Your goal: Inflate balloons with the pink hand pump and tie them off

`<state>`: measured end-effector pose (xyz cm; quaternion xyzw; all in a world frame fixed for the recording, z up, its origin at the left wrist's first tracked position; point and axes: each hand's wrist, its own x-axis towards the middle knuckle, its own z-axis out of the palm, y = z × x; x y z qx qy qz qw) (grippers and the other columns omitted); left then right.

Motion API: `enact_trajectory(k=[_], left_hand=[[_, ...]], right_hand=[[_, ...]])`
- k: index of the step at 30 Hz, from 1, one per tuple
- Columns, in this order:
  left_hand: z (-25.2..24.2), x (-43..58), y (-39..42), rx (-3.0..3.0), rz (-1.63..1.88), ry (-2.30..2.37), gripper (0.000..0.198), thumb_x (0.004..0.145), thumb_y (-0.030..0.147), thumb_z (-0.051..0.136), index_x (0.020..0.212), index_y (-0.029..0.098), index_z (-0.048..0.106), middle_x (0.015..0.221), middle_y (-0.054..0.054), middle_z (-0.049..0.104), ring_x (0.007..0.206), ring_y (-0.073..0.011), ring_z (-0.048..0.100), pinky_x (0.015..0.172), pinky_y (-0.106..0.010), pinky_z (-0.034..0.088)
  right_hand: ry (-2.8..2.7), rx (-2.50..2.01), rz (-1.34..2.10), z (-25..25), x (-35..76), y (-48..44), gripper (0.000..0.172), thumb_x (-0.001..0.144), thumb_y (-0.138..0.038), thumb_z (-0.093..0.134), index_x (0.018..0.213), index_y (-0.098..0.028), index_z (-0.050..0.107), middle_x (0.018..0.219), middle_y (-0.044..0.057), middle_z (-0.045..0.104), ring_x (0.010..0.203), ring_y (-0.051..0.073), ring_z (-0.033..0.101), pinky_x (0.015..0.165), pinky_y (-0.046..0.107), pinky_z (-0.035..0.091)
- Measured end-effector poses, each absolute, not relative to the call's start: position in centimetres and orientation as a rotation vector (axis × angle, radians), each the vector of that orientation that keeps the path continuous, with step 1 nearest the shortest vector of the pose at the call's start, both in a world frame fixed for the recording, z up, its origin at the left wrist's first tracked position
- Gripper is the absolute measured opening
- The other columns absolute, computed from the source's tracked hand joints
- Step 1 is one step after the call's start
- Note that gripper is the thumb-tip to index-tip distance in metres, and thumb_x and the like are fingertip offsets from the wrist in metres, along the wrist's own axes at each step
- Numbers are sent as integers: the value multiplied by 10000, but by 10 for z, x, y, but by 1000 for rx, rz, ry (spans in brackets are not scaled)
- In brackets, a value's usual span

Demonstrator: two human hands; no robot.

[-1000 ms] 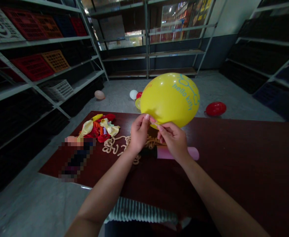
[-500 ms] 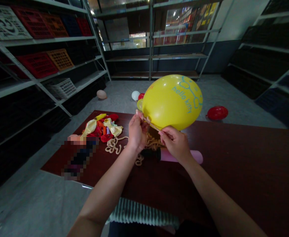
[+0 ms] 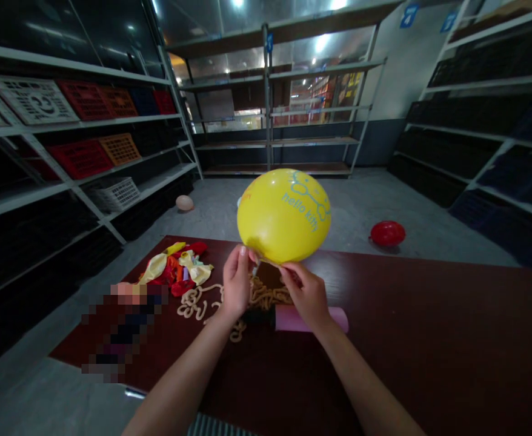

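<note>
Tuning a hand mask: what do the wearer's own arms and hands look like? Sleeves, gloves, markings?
Left hand and right hand: no gloves, no visible rings. Left forearm and right forearm: slim, tapering to the wrists; no sleeves, watch, bracelet, cables or clear markings in view.

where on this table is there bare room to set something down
Bare tabletop lies right of the pink cylinder and, nearer, between the forearms. Crowded: left to middle, with limp balloons, tan coils, left hand and right hand.
</note>
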<state>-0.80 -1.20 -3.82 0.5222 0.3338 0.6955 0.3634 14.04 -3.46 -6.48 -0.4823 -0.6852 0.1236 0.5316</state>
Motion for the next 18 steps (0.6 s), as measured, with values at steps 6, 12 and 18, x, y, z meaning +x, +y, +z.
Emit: enact_trajectory(k=[6, 12, 18], left_hand=[[-25, 5, -18, 2015, 1799, 893, 218, 987, 287, 429, 869, 254, 610, 786, -48, 588, 771, -229, 556, 730, -408, 456], [-5, 34, 40, 2213, 1805, 1025, 255, 998, 258, 392, 976, 180, 633, 962, -84, 644, 975, -213, 602, 919, -396, 478], [23, 70, 139, 2215, 1101, 1235, 626, 929, 295, 524, 1509, 158, 332, 1516, -172, 405, 1419, -265, 355, 1161, -451, 270]], right_hand=[[-1600, -1146, 75, -69, 144, -36, 258, 934, -224, 459, 1149, -250, 599, 985, 48, 746, 733, 180, 706, 683, 296, 537], [-1551, -1165, -40, -71, 142, -36, 287, 914, -172, 440, 1146, -214, 603, 950, 70, 751, 708, 188, 714, 641, 294, 544], [-1489, -1213, -62, -77, 143, -31, 223, 950, -201, 417, 1093, -186, 587, 883, 36, 747, 625, 140, 691, 569, 239, 504]])
